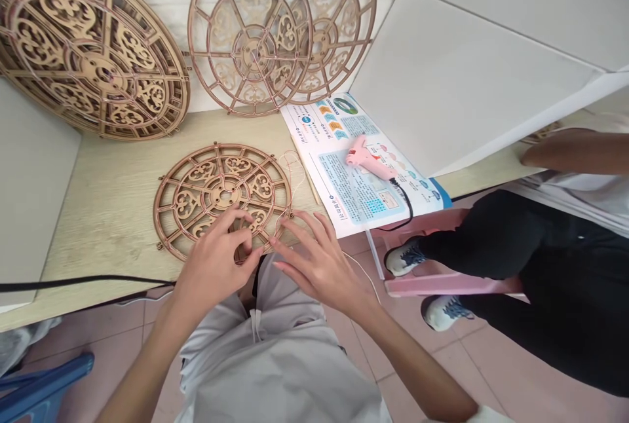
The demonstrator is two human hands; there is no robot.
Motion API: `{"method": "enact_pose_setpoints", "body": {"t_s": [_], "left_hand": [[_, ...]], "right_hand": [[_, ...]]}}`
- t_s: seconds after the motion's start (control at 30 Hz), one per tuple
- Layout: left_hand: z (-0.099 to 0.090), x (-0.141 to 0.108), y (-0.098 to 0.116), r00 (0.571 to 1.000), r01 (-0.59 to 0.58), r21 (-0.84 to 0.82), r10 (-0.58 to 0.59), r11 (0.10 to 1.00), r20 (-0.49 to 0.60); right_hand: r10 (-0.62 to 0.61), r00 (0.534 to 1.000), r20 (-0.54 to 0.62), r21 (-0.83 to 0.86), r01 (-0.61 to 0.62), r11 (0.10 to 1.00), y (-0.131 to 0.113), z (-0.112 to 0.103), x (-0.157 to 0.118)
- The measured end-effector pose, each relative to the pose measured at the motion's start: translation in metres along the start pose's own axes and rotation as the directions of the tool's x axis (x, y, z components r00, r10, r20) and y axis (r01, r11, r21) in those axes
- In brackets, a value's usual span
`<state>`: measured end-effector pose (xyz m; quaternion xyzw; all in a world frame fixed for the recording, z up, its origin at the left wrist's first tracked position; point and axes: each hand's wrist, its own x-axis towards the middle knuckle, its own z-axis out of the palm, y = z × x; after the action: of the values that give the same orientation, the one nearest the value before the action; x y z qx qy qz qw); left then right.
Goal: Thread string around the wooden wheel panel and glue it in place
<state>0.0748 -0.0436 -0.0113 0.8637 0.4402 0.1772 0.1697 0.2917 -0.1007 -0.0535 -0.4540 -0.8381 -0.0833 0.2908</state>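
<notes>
Openwork scrollwork disc (222, 196) flat on tabletop (108, 194), left hand (212, 260) curled at near rim, right hand (319, 262) fanned beside thin thread (293, 190) (grip indeterminable, both hands)

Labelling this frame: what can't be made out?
All in head view:
Flat openwork disc, near rim: partly covered by left hand and right hand.
White thread: too thin to tell whether it's pinched.
Printed sheet, fine print: too small.
Leaning disc stack: cut by left and top edges.
Co-worker: head beyond right edge.
</notes>
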Motion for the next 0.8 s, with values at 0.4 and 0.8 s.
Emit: {"method": "enact_pose_setpoints", "body": {"t_s": [0.4,0.8], "left_hand": [[0.001,0.008,0.01,0.999,0.03,0.098,-0.032,0.995,0.013],[-0.014,0.022,-0.012,0.995,-0.057,-0.108,0.047,0.992,-0.093]], "right_hand": [[0.027,1.0,0.01,0.036,-0.027,0.999,0.0,0.0,0.002],[0.355,0.899,-0.255,0.279,-0.283,0.918,-0.015,0.012,0.005]]}}
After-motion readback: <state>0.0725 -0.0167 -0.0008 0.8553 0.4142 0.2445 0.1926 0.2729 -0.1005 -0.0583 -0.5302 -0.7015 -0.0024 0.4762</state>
